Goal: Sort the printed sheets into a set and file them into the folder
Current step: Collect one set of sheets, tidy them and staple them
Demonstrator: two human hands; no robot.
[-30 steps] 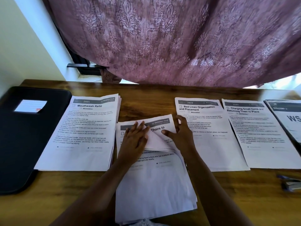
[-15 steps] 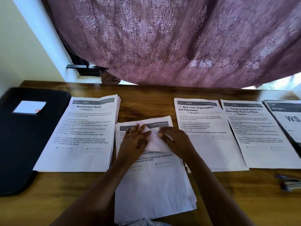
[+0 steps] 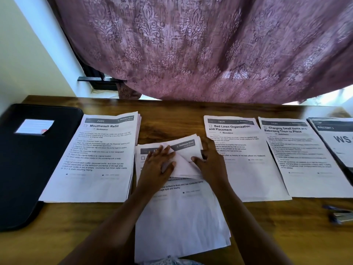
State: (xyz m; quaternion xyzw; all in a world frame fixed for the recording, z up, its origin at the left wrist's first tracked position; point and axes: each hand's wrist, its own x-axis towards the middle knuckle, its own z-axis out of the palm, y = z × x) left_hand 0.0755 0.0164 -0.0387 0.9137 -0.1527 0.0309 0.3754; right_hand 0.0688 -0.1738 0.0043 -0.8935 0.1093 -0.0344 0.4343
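Just changed: shifting the right hand (image 3: 212,161) from the far corner of the flap (image 3: 183,165) to its right edge; laying the flap lower over the stack (image 3: 181,217), hiding the title that was showing a second ago.
Left hand (image 3: 158,165): staying where it was, lying flat on the flap, fingers (image 3: 164,152) straight and slightly spread, pressing the paper down.
Right hand: gripping the flap's right edge, thumb (image 3: 196,159) resting on top and pointing left, other fingers curling round the edge, seemingly pinching several sheets at once.
Flap: doubling back toward the person, blank side up, made of the stack's top sheets.
Stack: lying on the bench (image 3: 172,119) between the Mouthwash pile (image 3: 95,159) and the Bed Linen pile (image 3: 248,169), just beside both.
Further right: Charging pile (image 3: 301,159) and WS pile (image 3: 338,140), lying apart from both hands.
Folder (image 3: 23,165): lying closed at the bench's far left, well apart from the hands.
Meaning for the task: probably leafing through the top sheets to pull one for the set; sorting going on, filing not yet begun.
Watching for: creasing the bent sheets, or sliding the loose stack askew under the pressing hand.
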